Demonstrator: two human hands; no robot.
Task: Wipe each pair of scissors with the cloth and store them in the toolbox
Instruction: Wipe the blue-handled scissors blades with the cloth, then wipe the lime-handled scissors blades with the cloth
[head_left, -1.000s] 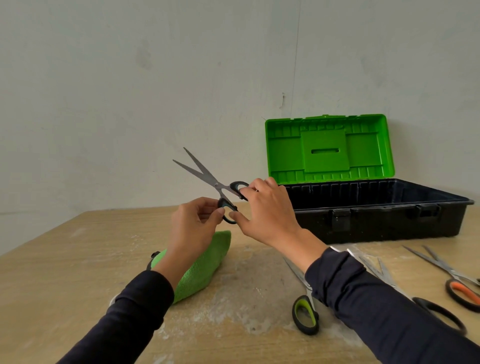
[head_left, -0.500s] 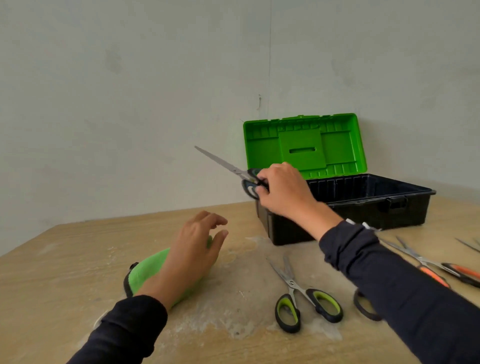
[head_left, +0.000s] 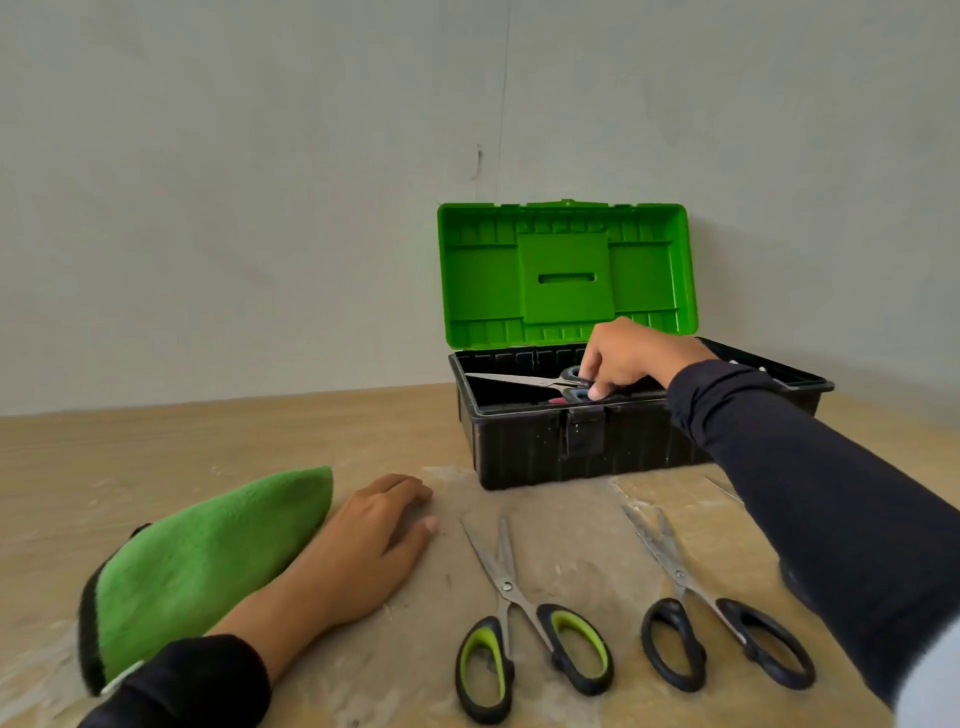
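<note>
Nearest on the worktop (head_left: 156, 447): two pairs of scissors, green-handled (head_left: 524, 623) and black-handled (head_left: 711, 608). Beside the green cloth (head_left: 202, 566), left hand (head_left: 363, 551) flat, fingers relaxed. Farther back, right hand (head_left: 634, 358) pinching grey-handled scissors (head_left: 540, 383) inside the open toolbox (head_left: 524, 452).

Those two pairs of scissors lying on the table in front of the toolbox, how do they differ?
The steel scissors with black-and-lime-green handles have green-lined loops; the steel scissors with all-black handles have none. The green-handled pair lies nearer the left hand, the black-handled pair nearer the right sleeve. Both lie flat, blades slightly open and pointing towards the black toolbox with the green lid.
</note>
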